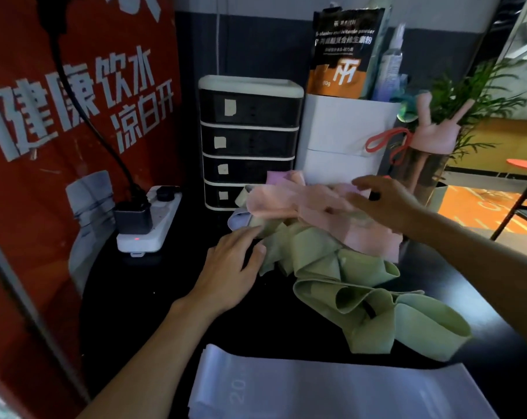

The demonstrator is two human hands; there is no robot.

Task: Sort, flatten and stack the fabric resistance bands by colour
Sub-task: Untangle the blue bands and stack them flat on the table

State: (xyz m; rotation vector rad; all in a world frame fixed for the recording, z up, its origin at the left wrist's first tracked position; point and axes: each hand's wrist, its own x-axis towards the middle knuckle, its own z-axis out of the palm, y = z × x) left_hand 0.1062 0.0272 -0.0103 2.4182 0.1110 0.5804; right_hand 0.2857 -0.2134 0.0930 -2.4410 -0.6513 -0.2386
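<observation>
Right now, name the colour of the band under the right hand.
Pink band, clearest in the head view.

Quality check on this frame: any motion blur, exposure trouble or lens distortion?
Head view: the right hand is motion-blurred over the pink bands; the left hand is sharp; the black table is dim, the orange floor beyond bright; straight lines bow near edges.

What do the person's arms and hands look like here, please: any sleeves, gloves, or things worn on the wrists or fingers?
The left hand and right hand are bare, with no gloves. Both forearms are uncovered as far as the frame shows; no sleeve edge is visible. No watch, bracelet or ring shows, though the right hand is slightly blurred.
</observation>
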